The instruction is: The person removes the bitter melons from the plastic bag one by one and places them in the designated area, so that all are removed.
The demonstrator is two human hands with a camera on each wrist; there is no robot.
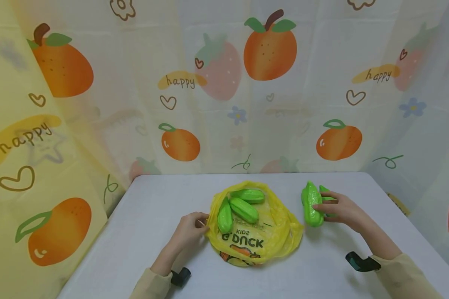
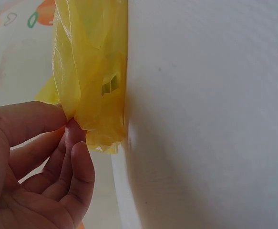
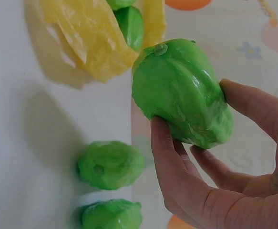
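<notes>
A yellow plastic bag (image 1: 280, 228) with printed lettering lies open on the table, holding three glossy green toy vegetables (image 1: 245, 210), long with ridged sides. My left hand (image 1: 188, 228) pinches the bag's left rim between thumb and fingers; the left wrist view shows the gathered film (image 2: 91, 62) at the fingertips. To the right of the bag, my right hand (image 1: 342, 211) grips another green toy vegetable (image 3: 181, 93), raised off the table. Beneath it, two more green toy vegetables (image 3: 111, 164) lie side by side, mostly hidden in the head view.
A white-covered table (image 1: 153, 195) carries everything. Behind it and at both sides hang curtains (image 1: 224, 137) printed with fruit. A black wrist strap (image 1: 361, 262) projects from the right sleeve, another (image 1: 181, 277) from the left.
</notes>
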